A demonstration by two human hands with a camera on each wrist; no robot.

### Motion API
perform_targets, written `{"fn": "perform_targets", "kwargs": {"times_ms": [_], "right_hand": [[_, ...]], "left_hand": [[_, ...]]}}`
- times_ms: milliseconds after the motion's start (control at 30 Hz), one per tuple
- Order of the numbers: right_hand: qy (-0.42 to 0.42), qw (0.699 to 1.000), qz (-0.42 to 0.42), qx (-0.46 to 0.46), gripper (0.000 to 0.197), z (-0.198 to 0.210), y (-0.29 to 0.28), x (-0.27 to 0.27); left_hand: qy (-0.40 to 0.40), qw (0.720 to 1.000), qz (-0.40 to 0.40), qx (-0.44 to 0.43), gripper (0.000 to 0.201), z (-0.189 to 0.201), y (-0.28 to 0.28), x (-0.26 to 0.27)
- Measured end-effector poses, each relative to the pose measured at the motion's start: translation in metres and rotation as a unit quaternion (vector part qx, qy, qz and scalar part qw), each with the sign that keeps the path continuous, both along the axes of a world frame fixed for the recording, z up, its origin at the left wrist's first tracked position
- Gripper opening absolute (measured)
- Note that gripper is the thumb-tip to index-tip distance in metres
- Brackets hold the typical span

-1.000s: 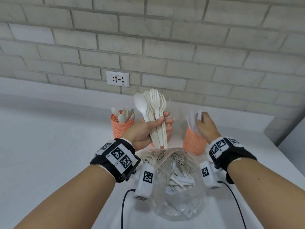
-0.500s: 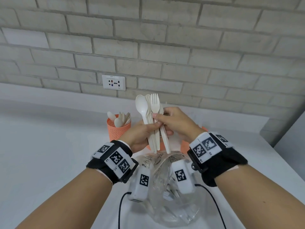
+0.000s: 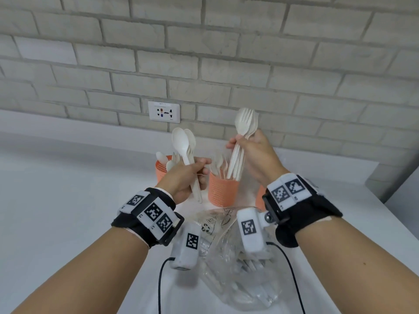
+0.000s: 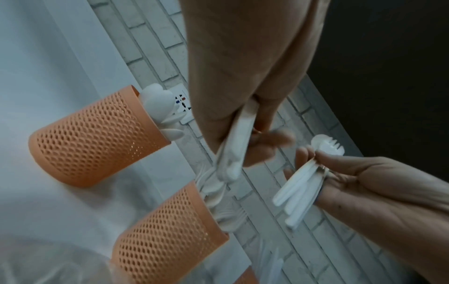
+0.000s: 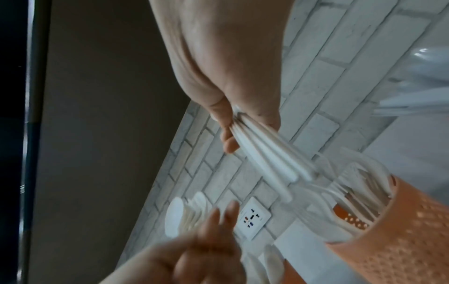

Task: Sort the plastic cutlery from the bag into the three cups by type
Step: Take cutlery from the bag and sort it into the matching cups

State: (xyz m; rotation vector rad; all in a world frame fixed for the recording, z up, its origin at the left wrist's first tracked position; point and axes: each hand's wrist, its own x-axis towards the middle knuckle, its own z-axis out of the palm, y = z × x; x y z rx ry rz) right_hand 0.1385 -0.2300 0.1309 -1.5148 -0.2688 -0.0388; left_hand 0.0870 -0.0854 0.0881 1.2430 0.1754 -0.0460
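The forks (image 3: 240, 152), handles down, are gripped in the right hand (image 3: 254, 155) just above the middle cup (image 3: 223, 189), which already holds forks. She'd best steer the handles inside its rim before releasing. Left of that cup, her left hand (image 3: 186, 177) clasps the spoons (image 3: 184, 146).

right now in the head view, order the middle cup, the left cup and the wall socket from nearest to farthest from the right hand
1. Middle cup: just below the right hand, under the forks it holds.
2. Left cup: farther left, past the left hand.
3. Wall socket: on the brick wall, up and left.
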Motion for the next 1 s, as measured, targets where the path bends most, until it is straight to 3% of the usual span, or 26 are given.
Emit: {"fn": "perform_targets", "kwargs": {"times_ms": [267, 600, 767, 867, 1000], "right_hand": [[-0.047, 0.992, -0.057, 0.102, 0.021, -0.014, 0.017, 0.045], [-0.004, 0.993, -0.061, -0.104, 0.04, -0.067, 0.03, 0.059], [-0.124, 0.956, -0.034, -0.264, 0.013, -0.058, 0.035, 0.066], [-0.171, 0.938, -0.115, -0.28, 0.015, -0.042, 0.028, 0.08], [-0.055, 0.931, -0.155, -0.326, 0.035, -0.036, 0.019, 0.103]], "left_hand": [[-0.007, 1.0, 0.017, -0.01, 0.013, -0.004, 0.02, 0.006], [0.001, 0.999, 0.018, -0.041, 0.01, -0.008, 0.025, 0.014], [-0.012, 0.999, 0.01, -0.051, 0.01, -0.007, 0.02, 0.016], [-0.017, 0.999, -0.001, -0.03, 0.013, -0.007, 0.018, 0.017], [-0.02, 1.0, -0.004, -0.02, 0.014, -0.01, 0.02, 0.016]]}}
